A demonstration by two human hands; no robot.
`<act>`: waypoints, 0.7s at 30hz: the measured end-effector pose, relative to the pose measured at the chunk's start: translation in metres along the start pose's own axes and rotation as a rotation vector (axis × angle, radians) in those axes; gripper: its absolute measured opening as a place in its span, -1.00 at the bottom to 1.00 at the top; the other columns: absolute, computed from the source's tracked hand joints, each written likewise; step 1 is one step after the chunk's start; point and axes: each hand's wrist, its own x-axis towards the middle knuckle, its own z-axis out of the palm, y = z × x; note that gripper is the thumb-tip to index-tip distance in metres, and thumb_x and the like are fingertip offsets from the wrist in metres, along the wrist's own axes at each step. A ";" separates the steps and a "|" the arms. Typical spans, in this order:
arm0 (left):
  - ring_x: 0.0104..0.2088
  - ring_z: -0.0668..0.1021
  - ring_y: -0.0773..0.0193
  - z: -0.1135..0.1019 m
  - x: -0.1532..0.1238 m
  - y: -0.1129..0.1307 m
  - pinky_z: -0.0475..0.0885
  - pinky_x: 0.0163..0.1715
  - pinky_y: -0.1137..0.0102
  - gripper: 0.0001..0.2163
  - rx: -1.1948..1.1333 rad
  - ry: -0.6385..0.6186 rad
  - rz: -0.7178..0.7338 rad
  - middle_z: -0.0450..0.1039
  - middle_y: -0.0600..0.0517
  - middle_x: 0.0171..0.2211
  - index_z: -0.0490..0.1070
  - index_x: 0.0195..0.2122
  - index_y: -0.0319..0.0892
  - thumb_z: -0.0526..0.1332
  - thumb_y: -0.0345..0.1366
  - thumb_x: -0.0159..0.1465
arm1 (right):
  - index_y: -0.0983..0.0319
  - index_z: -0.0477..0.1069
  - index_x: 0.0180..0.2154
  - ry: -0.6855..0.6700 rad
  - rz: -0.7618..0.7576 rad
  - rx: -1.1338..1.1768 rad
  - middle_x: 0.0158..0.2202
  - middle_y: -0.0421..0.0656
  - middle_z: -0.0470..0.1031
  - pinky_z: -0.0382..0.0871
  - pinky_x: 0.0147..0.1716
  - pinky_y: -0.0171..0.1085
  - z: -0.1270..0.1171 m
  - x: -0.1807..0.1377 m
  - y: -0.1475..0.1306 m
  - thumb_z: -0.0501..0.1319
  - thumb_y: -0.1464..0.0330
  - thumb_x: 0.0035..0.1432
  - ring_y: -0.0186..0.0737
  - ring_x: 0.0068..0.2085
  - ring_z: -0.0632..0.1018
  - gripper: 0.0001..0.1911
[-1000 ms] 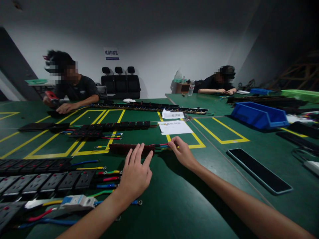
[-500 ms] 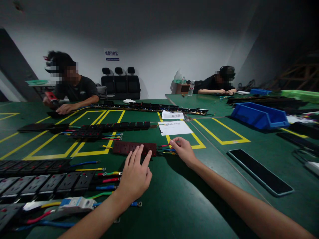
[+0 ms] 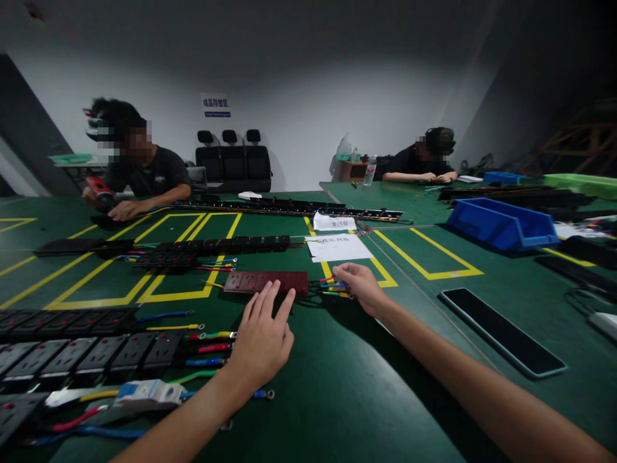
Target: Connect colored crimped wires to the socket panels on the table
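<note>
A dark red socket strip (image 3: pixel 241 281) lies on the green table ahead of me, a short yellow wire coming out of its left end. My left hand (image 3: pixel 265 328) rests on its front part with the fingers spread, pressing rather than gripping. From the strip's right end run red, blue and yellow-green wires (image 3: pixel 328 287). My right hand (image 3: pixel 359 286) has its fingers closed in a pinch on the ends of these wires; exactly which of them it holds is partly hidden by the fingers.
Black socket modules (image 3: pixel 91 354) with ring-ended wires fill the near left, beside a white circuit breaker (image 3: pixel 152 393). A phone (image 3: pixel 501 331) lies to the right, a blue bin (image 3: pixel 501 222) beyond it. Paper labels (image 3: pixel 340 249) lie behind the strip. Two people work across the table.
The red socket strip has shifted slightly right and looks lighter. My right hand has moved a little right along with the wires, while my left hand stays nearly in place.
</note>
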 end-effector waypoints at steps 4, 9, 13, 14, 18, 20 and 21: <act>0.32 0.28 -0.09 -0.003 0.000 0.001 0.28 0.24 -0.04 -0.45 0.002 0.015 0.022 0.21 -0.25 0.32 0.23 0.35 -0.17 0.10 -0.39 0.31 | 0.22 0.44 -0.45 -0.084 0.036 0.035 -0.48 -0.18 0.52 0.50 -0.49 -0.29 -0.007 0.003 -0.003 0.51 0.11 -0.14 -0.28 -0.49 0.54 -0.61; 0.29 0.32 -0.09 -0.005 0.001 0.003 0.26 0.25 -0.05 -0.47 0.012 0.040 0.028 0.25 -0.23 0.30 0.26 0.32 -0.15 0.12 -0.39 0.30 | 0.24 0.43 -0.42 -0.170 0.030 -0.014 -0.46 -0.21 0.52 0.44 -0.53 -0.35 -0.011 0.001 -0.005 0.50 0.08 -0.11 -0.34 -0.50 0.52 -0.58; 0.30 0.31 -0.10 -0.003 0.001 0.003 0.23 0.27 -0.09 -0.48 0.017 0.041 0.026 0.25 -0.23 0.31 0.27 0.32 -0.16 0.12 -0.37 0.30 | 0.24 0.41 -0.40 -0.196 -0.015 -0.113 -0.46 -0.20 0.52 0.41 -0.49 -0.35 -0.007 0.001 0.000 0.45 0.02 -0.08 -0.34 -0.49 0.53 -0.54; 0.32 0.29 -0.11 -0.002 0.001 0.002 0.23 0.27 -0.09 -0.47 0.019 0.028 0.022 0.23 -0.23 0.32 0.27 0.32 -0.17 0.12 -0.37 0.30 | 0.24 0.40 -0.39 -0.199 -0.031 -0.153 -0.48 -0.20 0.52 0.40 -0.49 -0.35 -0.006 0.001 0.002 0.43 0.01 -0.06 -0.32 -0.49 0.53 -0.55; 0.36 0.23 -0.12 0.002 0.002 0.000 0.23 0.28 -0.08 -0.46 0.044 -0.045 -0.013 0.18 -0.24 0.36 0.25 0.34 -0.18 0.11 -0.33 0.31 | 0.21 0.37 -0.33 -0.178 -0.141 -0.376 -0.52 -0.19 0.54 0.31 -0.53 -0.34 0.002 -0.003 0.013 0.29 0.02 0.11 -0.25 -0.51 0.55 -0.62; 0.37 0.22 -0.12 0.003 0.002 0.000 0.21 0.29 -0.09 -0.46 0.056 -0.074 -0.033 0.16 -0.24 0.37 0.24 0.34 -0.17 0.11 -0.32 0.31 | 0.20 0.39 -0.32 -0.128 -0.228 -0.521 -0.48 -0.17 0.58 0.29 -0.49 -0.32 0.005 -0.006 0.016 0.22 0.05 0.19 -0.22 -0.47 0.58 -0.67; 0.38 0.21 -0.12 0.003 0.002 0.000 0.20 0.30 -0.09 -0.46 0.060 -0.086 -0.039 0.15 -0.24 0.37 0.24 0.35 -0.17 0.11 -0.32 0.31 | 0.20 0.40 -0.32 -0.098 -0.266 -0.579 -0.46 -0.16 0.60 0.29 -0.47 -0.31 0.006 -0.008 0.016 0.20 0.07 0.22 -0.21 -0.44 0.58 -0.68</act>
